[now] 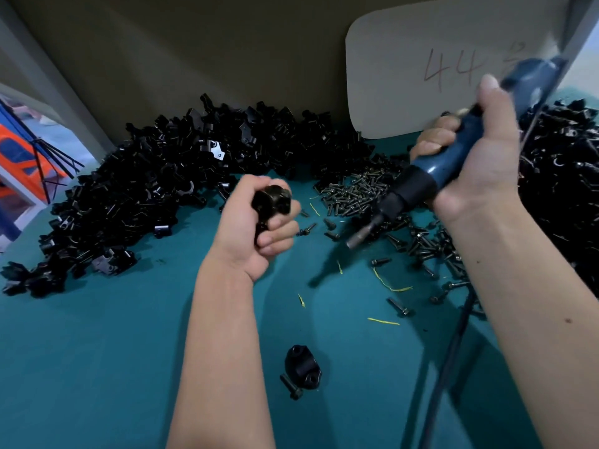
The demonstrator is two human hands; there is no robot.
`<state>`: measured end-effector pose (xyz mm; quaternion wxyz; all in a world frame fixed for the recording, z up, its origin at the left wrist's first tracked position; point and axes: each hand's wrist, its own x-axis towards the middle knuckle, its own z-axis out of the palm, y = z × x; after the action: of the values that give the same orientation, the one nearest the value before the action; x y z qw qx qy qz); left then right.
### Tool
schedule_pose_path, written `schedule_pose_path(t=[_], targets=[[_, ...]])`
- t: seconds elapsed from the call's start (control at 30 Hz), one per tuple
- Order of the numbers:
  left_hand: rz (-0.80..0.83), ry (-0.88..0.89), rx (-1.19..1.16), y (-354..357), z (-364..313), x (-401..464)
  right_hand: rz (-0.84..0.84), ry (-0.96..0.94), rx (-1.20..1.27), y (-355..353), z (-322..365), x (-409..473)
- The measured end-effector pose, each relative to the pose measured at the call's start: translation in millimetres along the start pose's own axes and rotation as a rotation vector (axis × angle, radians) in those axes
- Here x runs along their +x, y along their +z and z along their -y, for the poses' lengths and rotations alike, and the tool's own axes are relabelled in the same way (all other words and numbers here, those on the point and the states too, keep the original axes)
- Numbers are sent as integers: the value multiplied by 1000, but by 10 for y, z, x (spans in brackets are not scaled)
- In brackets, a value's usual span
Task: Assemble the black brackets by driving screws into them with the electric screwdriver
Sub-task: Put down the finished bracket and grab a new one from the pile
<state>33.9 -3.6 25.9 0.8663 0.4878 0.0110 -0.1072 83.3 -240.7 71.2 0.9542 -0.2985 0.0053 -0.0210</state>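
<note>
Your left grip (259, 222) clamps a black bracket (271, 199) steady at frame centre; your right grip (479, 157) wraps the electric screwdriver (431, 176), bit apparently aimed toward it.

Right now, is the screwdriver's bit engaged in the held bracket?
No. The bit points at the table, apart from the bracket gripped in the left hand.

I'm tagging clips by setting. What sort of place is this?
Probably a small factory assembly bench. A large heap of black brackets and loose screws lie on the teal table, and the right hand grips an electric screwdriver.
</note>
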Motion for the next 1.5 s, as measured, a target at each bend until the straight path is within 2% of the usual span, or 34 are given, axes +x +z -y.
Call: schedule_pose_path(t=[0.07,0.13,0.23,0.33,0.47,0.7,0.83,0.9,0.97,1.03,1.13,1.2,1.27,1.33,1.4,1.5], targets=[[-181,-9,-60,-1,33,40,1,29,-242,-1,-53,12],[-370,-65,-13,3,105,78,11,89,-435,15,-166,14],[-498,-100,72,-17,154,104,46,176,-696,10,-385,-26],[-498,-76,111,-23,139,116,103,190,-836,-34,-571,-67],[-495,-55,123,-6,150,117,116,32,-1180,-89,-715,-50],[-437,5,129,52,169,137,196,-183,-1578,-151,-818,-84],[-429,61,166,90,186,156,176,-205,-1648,-165,-793,-49],[-429,159,196,134,209,180,135,-297,-1756,-169,-737,-36],[-445,291,356,183,247,211,67,-420,-1771,-128,-656,-34],[-418,406,541,262,290,250,74,-444,-1596,-72,-562,-16],[-432,536,766,458,316,290,288,-212,-1167,-22,-446,-29],[-502,638,887,624,347,305,392,-167,-1094,-50,-362,-69],[-539,697,937,801,415,303,419,-158,-1094,-118,-244,-96],[-519,664,1005,986,507,320,392,-165,-1130,-232,-22,-98],[-465,576,1151,1182,560,367,319,-206,-1266,-366,300,-85],[-383,456,1196,1502,606,475,120,-291,-1448,-589,891,-52]])
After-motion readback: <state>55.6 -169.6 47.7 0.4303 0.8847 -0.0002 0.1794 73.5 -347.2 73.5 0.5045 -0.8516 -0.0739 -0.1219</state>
